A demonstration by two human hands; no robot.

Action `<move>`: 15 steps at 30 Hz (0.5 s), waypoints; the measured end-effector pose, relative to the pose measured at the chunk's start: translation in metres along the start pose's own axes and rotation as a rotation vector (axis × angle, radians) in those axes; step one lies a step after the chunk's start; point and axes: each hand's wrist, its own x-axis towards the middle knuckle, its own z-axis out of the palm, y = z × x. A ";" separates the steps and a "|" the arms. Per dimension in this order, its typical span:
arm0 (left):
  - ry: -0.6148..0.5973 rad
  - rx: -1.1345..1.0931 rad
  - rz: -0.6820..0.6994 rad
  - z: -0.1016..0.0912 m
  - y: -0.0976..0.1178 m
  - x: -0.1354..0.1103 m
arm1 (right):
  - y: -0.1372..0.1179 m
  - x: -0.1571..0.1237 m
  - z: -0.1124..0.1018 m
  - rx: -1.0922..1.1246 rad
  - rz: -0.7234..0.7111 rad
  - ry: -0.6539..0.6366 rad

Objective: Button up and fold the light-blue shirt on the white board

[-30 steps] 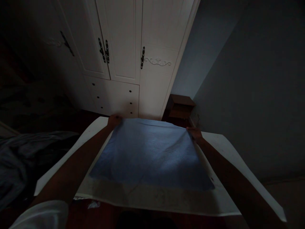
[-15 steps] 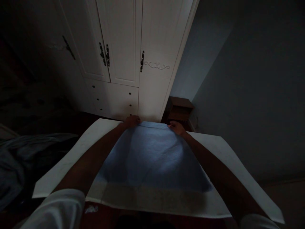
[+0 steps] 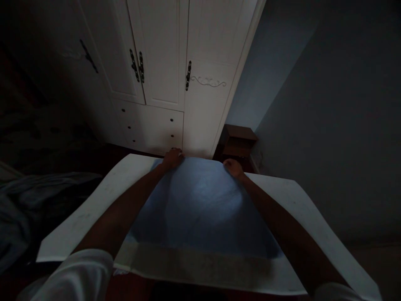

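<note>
A blue cloth [image 3: 200,209] lies spread on a white board [image 3: 94,209] in front of me. My left hand [image 3: 172,158] rests on the cloth's far edge, fingers curled over it. My right hand [image 3: 233,168] sits on the same far edge a little to the right, fingers bent and closed on the fabric. Both arms reach forward over the cloth. The room is dim, so the exact grip is hard to make out.
A white wardrobe [image 3: 175,62] with dark handles and small drawers stands straight ahead. A brown wooden bedside cabinet [image 3: 238,140] sits to its right against a blue-grey wall [image 3: 328,125]. Dark bedding [image 3: 34,205] lies at the left.
Both hands slid inward along the cloth's far edge from its two corners toward the middle. The far corners are no longer held out wide.
</note>
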 end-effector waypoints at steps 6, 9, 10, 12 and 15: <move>-0.036 0.070 0.211 -0.009 0.008 -0.023 | -0.006 -0.026 -0.002 -0.164 -0.146 0.054; -0.087 0.103 0.370 -0.013 0.014 -0.040 | -0.012 -0.053 -0.002 -0.282 -0.332 0.037; -0.109 0.093 0.385 -0.015 0.015 -0.045 | -0.015 -0.064 -0.002 -0.303 -0.380 0.013; -0.155 0.027 0.340 -0.023 0.014 -0.058 | -0.021 -0.090 -0.005 -0.322 -0.456 -0.047; -0.180 -0.187 0.128 -0.049 0.008 -0.087 | -0.030 -0.133 -0.016 -0.305 -0.534 -0.110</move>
